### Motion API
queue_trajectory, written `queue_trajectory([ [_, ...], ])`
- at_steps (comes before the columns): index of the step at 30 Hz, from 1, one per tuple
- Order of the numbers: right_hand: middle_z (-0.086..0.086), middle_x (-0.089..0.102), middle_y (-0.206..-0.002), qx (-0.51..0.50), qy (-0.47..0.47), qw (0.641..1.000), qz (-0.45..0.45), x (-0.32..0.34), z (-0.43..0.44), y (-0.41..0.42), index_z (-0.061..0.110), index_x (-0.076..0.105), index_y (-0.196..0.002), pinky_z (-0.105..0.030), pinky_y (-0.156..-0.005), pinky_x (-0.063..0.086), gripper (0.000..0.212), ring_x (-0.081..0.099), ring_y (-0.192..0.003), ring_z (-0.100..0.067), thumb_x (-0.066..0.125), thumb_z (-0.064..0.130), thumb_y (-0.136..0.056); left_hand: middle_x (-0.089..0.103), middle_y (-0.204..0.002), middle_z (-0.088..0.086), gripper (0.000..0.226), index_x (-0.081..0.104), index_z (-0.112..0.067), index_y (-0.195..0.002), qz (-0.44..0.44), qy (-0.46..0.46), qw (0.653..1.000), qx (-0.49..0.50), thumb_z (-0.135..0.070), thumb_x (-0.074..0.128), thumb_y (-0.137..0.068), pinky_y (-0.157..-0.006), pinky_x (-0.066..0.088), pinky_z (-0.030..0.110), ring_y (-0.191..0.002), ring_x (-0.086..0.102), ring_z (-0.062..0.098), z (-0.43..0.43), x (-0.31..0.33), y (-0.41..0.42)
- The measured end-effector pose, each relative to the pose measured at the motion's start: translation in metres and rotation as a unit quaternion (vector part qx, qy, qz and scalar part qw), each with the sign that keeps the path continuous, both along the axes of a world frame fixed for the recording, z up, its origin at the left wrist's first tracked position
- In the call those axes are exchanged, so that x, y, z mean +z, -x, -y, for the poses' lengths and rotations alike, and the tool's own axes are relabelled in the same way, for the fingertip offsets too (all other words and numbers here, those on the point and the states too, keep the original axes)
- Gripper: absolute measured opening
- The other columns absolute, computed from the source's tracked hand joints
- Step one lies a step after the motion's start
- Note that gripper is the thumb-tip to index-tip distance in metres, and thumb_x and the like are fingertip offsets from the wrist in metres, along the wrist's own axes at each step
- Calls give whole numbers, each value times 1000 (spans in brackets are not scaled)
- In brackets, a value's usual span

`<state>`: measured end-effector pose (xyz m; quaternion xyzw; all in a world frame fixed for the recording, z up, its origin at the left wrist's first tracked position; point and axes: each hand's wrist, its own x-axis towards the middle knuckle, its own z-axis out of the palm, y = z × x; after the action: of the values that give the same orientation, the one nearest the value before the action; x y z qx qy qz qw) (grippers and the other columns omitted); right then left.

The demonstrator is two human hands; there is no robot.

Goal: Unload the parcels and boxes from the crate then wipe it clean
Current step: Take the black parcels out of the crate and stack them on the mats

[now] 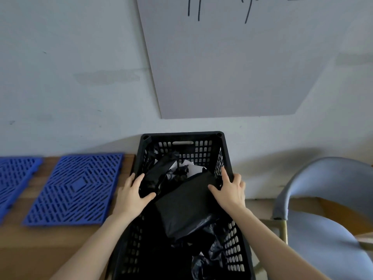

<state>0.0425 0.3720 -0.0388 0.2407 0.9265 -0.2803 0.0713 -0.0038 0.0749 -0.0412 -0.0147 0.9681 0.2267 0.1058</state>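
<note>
1. Bottom centre of the frame: the crate (193,133) was full. Crumpled black plastic (210,257) lay loose at its near end. You should have left that for last, since it snags on the lattice walls.
2. Mid-crate: the large black parcel (185,207) lay tilted on top of the rest, so it was the obvious first lift. Take it under both long edges rather than by the wrap, which looked slack enough to tear.
3. Your left hand (133,193) straddled the left rim, thumb inside and fingers over the top. I read that as a grip on the crate wall, with no parcel held.
4. Your right hand (230,190) did the same on the right rim, with its thumb touching the large parcel's edge. My judgement: you were steadying the crate and unloading hadn't started.
5. Far end of the crate: a long black parcel (159,170) leaned against the left wall, next to white paper (189,165). Lift both straight up to clear the handle slot.
6. Left of the frame: the wooden surface (40,245) carried two blue mats (76,188), just beside the crate. That was the nearest drop zone, so stack there flat, heaviest first.
7. Right of the frame: the chair (323,229) stood close, so keep your elbow swing short.
8. No cloth was in view, so find one before the wipe.
</note>
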Motion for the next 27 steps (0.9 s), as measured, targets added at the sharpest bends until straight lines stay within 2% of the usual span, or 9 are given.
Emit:
queue_trajectory([
  [6,-4,19,-142,-2,53,998,-42,-1,-6,-3,32,19,-150,-42,-102,37,77,28,-126,-32,62,44,-87,31,-157,2,88,41,-30,-146,-15,-44,998,40,-52,81,-71,-112,35,42,-143,33,23,-5,12,-4],
  [16,-6,26,-141,2,43,995,-93,17,-10,-36,29,31,-148,-38,-105,35,69,31,-127,-32,63,41,-88,37,-155,1,87,48,-28,-142,-61,-105,991,57,-44,87,-66,-114,31,40,-142,34,21,-4,37,-34],
  [19,-7,28,-142,-5,36,993,-114,34,-5,-49,30,34,-147,-38,-105,35,67,31,-129,-31,63,41,-88,38,-154,1,88,47,-28,-143,-70,-117,989,50,-45,87,-66,-114,32,40,-141,36,21,0,51,-45],
  [23,-11,35,-138,-16,18,991,-135,73,2,-65,30,40,-144,-38,-104,35,62,36,-126,-32,63,43,-87,50,-145,-3,87,48,-28,-142,-83,-150,984,51,-46,86,-66,-109,40,38,-134,45,21,11,79,-63],
  [27,-11,37,-135,-10,-13,988,-151,115,18,-88,27,50,-137,-37,-101,40,59,45,-120,-33,65,47,-84,56,-137,-3,78,53,-28,-136,-91,-209,968,101,-49,84,-67,-105,41,37,-130,49,21,29,110,-88],
])
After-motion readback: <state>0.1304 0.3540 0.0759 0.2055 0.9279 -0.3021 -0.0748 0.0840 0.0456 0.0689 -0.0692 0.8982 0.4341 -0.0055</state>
